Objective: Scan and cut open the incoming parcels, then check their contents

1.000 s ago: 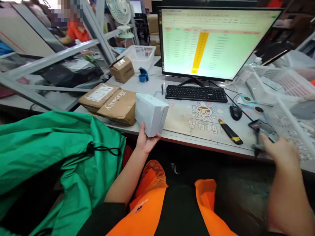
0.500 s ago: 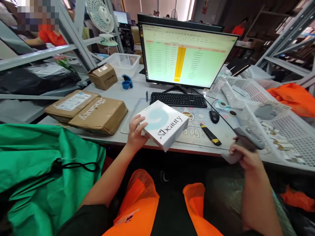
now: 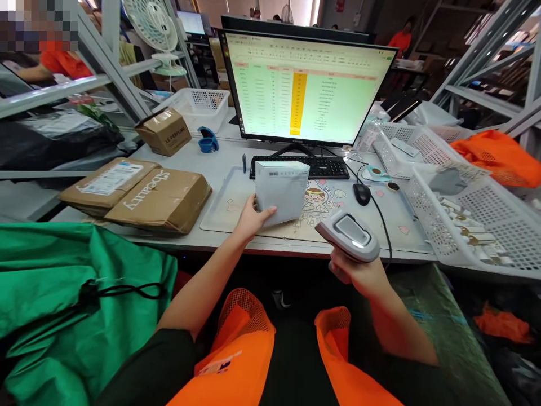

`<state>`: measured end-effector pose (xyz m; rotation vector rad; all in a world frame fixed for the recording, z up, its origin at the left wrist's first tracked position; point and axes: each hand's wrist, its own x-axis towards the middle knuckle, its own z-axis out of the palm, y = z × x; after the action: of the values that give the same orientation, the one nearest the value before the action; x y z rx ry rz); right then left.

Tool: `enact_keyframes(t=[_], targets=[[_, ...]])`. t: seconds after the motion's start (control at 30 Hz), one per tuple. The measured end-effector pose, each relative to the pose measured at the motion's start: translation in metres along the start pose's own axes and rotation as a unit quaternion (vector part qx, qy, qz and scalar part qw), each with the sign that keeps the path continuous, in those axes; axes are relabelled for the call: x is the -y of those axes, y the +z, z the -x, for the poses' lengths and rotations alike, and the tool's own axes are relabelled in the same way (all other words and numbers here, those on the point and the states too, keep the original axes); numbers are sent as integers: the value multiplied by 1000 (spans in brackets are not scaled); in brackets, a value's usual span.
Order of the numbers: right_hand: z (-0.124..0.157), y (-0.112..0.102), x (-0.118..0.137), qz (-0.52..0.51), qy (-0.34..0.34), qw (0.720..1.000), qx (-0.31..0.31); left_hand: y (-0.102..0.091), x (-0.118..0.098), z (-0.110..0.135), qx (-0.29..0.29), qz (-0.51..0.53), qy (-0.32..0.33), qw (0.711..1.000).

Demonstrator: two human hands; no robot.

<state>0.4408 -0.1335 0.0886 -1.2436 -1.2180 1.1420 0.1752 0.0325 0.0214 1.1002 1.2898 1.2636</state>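
My left hand [image 3: 252, 218] is closed on a white box [image 3: 282, 190], holding it upright above the desk mat [image 3: 220, 208] with a barcoded face turned toward me. My right hand [image 3: 359, 273] grips a grey handheld barcode scanner [image 3: 349, 235] just below and to the right of the box, its head aimed toward the box. A black cable runs from the scanner up across the desk.
A monitor [image 3: 304, 87] with a spreadsheet, a keyboard [image 3: 323, 166] and a mouse [image 3: 362, 193] stand behind the box. Brown parcels [image 3: 139, 192] lie at left, white baskets [image 3: 469, 225] at right, a green bag [image 3: 80, 293] at lower left. Another person sits at the far left.
My left hand turned the white box from its printed lid to a barcoded side. My right hand lifted the scanner off the desk's right side and brought it in toward the box.
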Motion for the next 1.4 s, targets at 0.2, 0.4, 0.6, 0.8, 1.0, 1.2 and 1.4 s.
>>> enact_keyframes(t=[0.2,0.4,0.6,0.8,1.0,1.2,1.4], targets=[[-6,-12,0,38,11,998,-56,-16,13,9,8,-71,27,997],[-55,-143,-43,164,137,940,-267,-80,51,27,-37,-130,145,980],[-93,-223,-59,324,199,850,-363,-108,86,30,-150,-244,379,880],[-172,-112,-43,570,8,793,-214,-104,86,22,-91,-281,475,829],[-311,-10,-68,584,-40,805,-91,-107,85,22,-92,-284,450,842],[-325,-9,-60,580,-13,811,-77,-111,87,24,-130,-230,345,901],[-167,-4,-47,296,-126,940,113,-85,78,29,24,-79,92,992]])
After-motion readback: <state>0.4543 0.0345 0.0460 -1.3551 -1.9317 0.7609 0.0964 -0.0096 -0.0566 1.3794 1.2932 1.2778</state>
